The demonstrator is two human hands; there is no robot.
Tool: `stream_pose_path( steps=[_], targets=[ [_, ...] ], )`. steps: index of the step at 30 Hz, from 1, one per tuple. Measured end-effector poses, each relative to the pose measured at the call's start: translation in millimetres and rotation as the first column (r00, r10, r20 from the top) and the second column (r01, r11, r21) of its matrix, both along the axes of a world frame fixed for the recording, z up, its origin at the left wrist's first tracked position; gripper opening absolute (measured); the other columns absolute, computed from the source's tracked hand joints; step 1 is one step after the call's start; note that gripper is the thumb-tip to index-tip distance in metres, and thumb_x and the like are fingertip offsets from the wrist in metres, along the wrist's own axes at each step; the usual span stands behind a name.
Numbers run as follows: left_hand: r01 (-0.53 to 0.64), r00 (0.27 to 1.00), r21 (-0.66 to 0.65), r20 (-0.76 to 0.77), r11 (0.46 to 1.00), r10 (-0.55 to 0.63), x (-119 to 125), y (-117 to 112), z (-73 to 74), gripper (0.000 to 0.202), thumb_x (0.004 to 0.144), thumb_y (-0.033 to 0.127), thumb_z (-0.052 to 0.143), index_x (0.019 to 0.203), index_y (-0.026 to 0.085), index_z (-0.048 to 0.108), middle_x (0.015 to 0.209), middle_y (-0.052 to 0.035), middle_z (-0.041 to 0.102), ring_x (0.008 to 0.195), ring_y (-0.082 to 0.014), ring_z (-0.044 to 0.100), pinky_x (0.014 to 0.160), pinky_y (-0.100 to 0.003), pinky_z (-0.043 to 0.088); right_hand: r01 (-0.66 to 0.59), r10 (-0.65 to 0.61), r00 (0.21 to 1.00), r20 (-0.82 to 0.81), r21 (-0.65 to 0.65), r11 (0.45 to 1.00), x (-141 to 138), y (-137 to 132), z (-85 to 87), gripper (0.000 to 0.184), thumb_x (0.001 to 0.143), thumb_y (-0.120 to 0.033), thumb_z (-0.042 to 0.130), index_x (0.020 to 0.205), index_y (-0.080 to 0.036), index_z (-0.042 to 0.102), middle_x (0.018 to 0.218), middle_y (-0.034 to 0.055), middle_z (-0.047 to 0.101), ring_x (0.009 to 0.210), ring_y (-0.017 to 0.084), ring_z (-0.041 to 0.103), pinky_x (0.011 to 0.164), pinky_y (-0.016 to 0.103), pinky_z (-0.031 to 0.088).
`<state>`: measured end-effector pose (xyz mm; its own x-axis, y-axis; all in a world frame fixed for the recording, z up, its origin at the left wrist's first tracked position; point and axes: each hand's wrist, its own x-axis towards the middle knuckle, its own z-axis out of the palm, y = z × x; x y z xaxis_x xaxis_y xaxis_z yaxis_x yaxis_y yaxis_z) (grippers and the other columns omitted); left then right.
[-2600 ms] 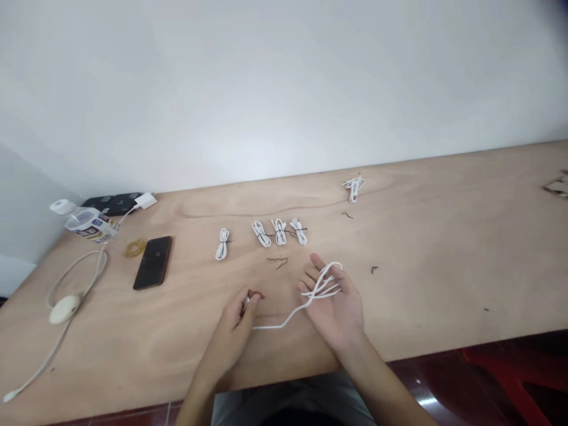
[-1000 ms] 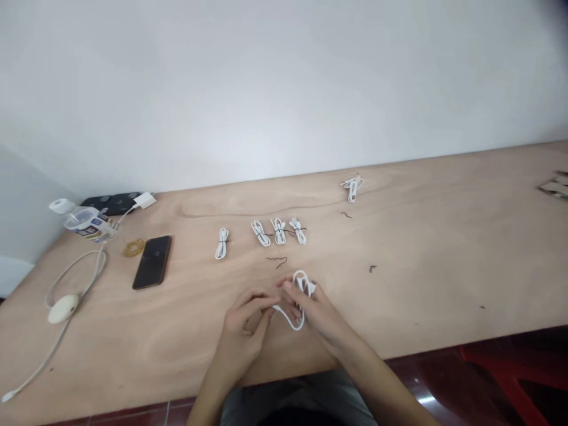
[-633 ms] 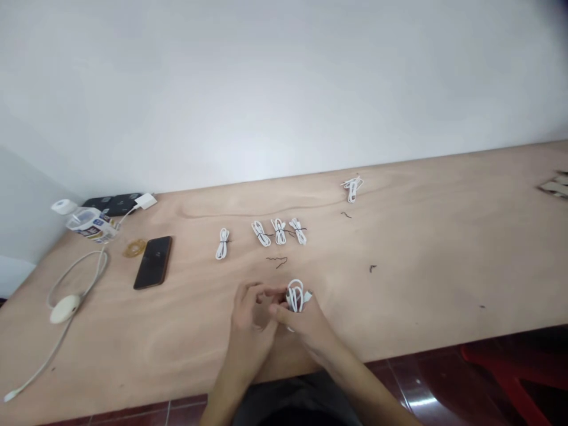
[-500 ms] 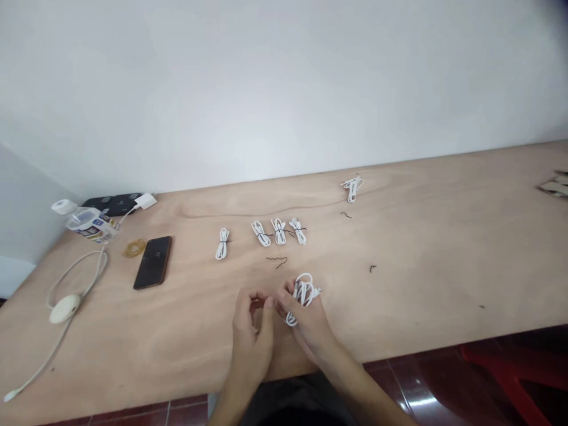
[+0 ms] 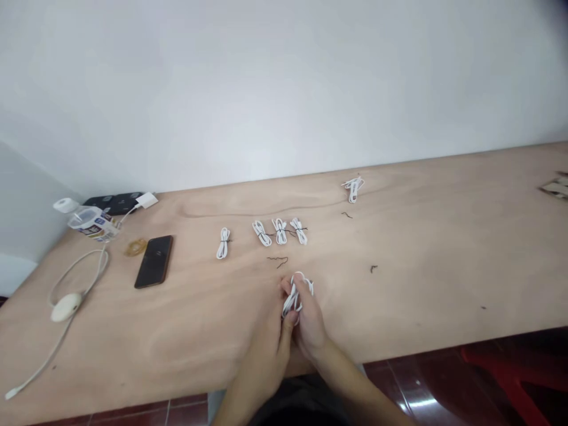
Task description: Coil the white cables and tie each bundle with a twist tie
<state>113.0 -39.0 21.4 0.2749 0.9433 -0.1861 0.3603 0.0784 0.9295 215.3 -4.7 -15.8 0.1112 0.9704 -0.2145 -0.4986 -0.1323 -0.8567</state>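
Left hand [image 5: 267, 337] and right hand [image 5: 312, 324] are both wrapped round the cable [image 5: 291, 300], loops bunched over the surface's [image 5: 190, 337] near side. Looks like the neatening-up step to me. Next move calls for 1 hand pinching the loops, freeing the other for that loose black tie [image 5: 284, 260] just beyond, I'd guess.

A white cable [image 5: 290, 302], gathered into a loose bundle of loops, slants between left hand [image 5: 270, 337] and right hand [image 5: 311, 324], over the counter [image 5: 426, 254].
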Motion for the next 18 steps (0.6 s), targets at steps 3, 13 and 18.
stream_pose_path(
  steps=[3, 13, 18],
  targets=[
    [0.054, 0.985, -0.174, 0.173, 0.983, -0.023, -12.6, 3.4, -2.6, 0.054, 0.108, 0.055, 0.046, 0.155, 0.028, 0.054, 0.150, -0.0107, 0.060, 0.137, -0.0300, 0.056, 0.112, -0.043, 0.047, -0.022, 0.020, 0.999, 0.025, 0.042, 0.999, 13.1, 1.6, -2.1, 0.033, 0.090, -0.052, 0.074, 0.084, -0.023, 0.059, 0.074, -0.0023, 0.052, 0.066, 0.016, 0.049, 0.062, 0.028, 0.043],
    [0.248, 0.768, -0.564, 0.610, 0.787, 0.195, -21.6, 9.0, -10.2, 0.043, 0.093, 0.058, 0.072, 0.094, 0.018, 0.056, 0.074, 0.0054, 0.043, 0.056, -0.0064, 0.031, 0.052, -0.022, 0.021, -0.338, -0.091, 0.777, 0.623, 0.534, 0.775, 62.2, 13.9, 17.3, 0.015, 0.097, -0.022, 0.062, 0.083, -0.022, 0.059, 0.077, 0.0003, 0.056, 0.068, 0.016, 0.051, 0.063, 0.030, 0.040],
    [0.119, 0.845, -0.583, 0.485, 0.804, 0.227, -15.9, 8.8, -12.7, 0.041, 0.094, 0.059, 0.068, 0.096, 0.019, 0.057, 0.072, 0.0061, 0.038, 0.058, -0.0085, 0.027, 0.052, -0.022, 0.022, -0.279, -0.109, 0.759, 0.642, 0.472, 0.837, 51.6, 14.0, 12.1, 0.023, 0.096, -0.019, 0.060, 0.076, -0.023, 0.049, 0.067, -0.0046, 0.047, 0.057, 0.012, 0.043, 0.056, 0.027, 0.036]
  ],
)
